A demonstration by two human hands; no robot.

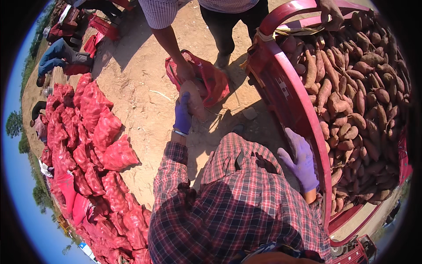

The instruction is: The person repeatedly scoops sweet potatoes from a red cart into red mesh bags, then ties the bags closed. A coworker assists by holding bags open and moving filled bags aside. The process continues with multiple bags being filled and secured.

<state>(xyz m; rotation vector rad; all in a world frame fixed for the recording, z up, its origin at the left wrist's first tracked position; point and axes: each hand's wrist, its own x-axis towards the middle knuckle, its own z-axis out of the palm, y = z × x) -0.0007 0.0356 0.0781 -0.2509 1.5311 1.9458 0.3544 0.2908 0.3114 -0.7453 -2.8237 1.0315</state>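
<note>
A large sweet potato point(194, 105) is in my purple-gloved left hand point(183, 115), held out in front of me with the fingers on its near side. Just beyond it, a co-worker's bare hand point(185, 71) reaches down close to the potato's far end; whether it touches is unclear. Below that hand a red mesh sack point(216, 86) stands with its mouth open on the dirt. My right hand point(300, 161), also gloved in purple, has its fingers apart and is empty. It is beside the red metal side point(305, 115) of a trailer bed piled with sweet potatoes point(349, 132).
Many filled red mesh sacks point(108, 191) lie heaped on my left. The co-worker's other hand point(331, 15) rests near the trailer's far rail point(296, 7). Further off, other people point(62, 56) sit or bend beside red sacks. Bare dirt point(145, 109) separates the heap from the trailer.
</note>
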